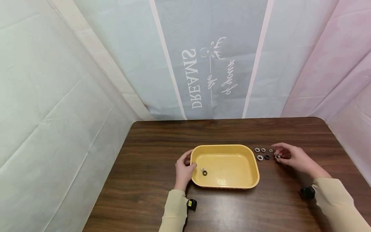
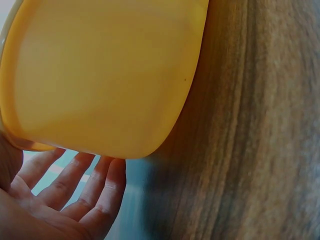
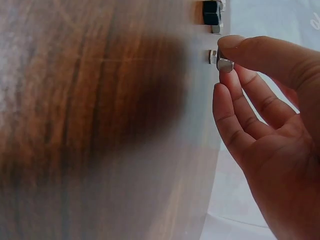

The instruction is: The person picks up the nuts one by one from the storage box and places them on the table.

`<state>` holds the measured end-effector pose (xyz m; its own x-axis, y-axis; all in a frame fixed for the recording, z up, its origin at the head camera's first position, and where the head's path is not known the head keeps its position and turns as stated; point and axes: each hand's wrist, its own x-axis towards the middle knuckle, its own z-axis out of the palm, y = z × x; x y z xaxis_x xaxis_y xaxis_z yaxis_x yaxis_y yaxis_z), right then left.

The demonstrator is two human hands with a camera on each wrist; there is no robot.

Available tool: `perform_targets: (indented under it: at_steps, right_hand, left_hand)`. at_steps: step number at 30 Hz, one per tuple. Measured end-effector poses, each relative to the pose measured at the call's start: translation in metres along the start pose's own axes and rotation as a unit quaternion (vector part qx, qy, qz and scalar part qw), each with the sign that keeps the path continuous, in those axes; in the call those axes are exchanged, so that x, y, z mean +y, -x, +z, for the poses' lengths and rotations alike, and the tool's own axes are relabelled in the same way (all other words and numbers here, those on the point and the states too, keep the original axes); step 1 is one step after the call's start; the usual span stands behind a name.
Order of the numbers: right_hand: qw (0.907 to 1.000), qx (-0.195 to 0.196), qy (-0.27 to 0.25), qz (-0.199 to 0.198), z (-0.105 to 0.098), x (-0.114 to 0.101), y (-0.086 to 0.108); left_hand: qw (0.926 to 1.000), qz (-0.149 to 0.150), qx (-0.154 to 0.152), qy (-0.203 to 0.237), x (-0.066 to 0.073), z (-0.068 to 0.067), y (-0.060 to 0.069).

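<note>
A yellow rectangular tray (image 1: 226,185) sits on the table. My left hand (image 1: 184,170) grips its left rim, thumb over the edge and fingers along the outer wall; the left wrist view shows those fingers (image 2: 102,195) against the side. Inside the tray lie a small silver nut (image 1: 202,169) and a dark bronze hex nut (image 1: 204,173). To the right, my right hand (image 1: 294,158) pinches a silver nut (image 3: 225,65) between thumb and fingers, at table level. Beside it are a black nut (image 1: 267,157), a small silver nut (image 1: 271,150) and several larger silver nuts (image 1: 260,158).
The brown wood-grain table (image 1: 150,154) extends around the tray on all sides. Behind it hangs a printed fabric curtain (image 1: 214,64), with a pale sheet (image 1: 58,112) at the left. A black wrist camera (image 1: 192,204) is strapped near the left sleeve.
</note>
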<state>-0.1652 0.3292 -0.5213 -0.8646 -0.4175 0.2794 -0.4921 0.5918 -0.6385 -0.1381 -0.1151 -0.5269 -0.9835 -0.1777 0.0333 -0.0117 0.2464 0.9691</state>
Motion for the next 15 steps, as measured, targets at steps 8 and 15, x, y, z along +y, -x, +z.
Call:
perform_targets:
  at_steps: [8, 15]
  right_hand:
    - [1.0, -0.006, -0.004, -0.005, 0.0045, 0.0035, -0.0015]
    - [1.0, 0.002, -0.001, -0.002, 0.0079, 0.0061, -0.0033]
  left_hand:
    - [1.0, -0.003, -0.002, -0.005, 0.001, -0.0001, 0.0009]
    - [1.0, 0.0, -0.003, -0.006, 0.0036, -0.0011, 0.001]
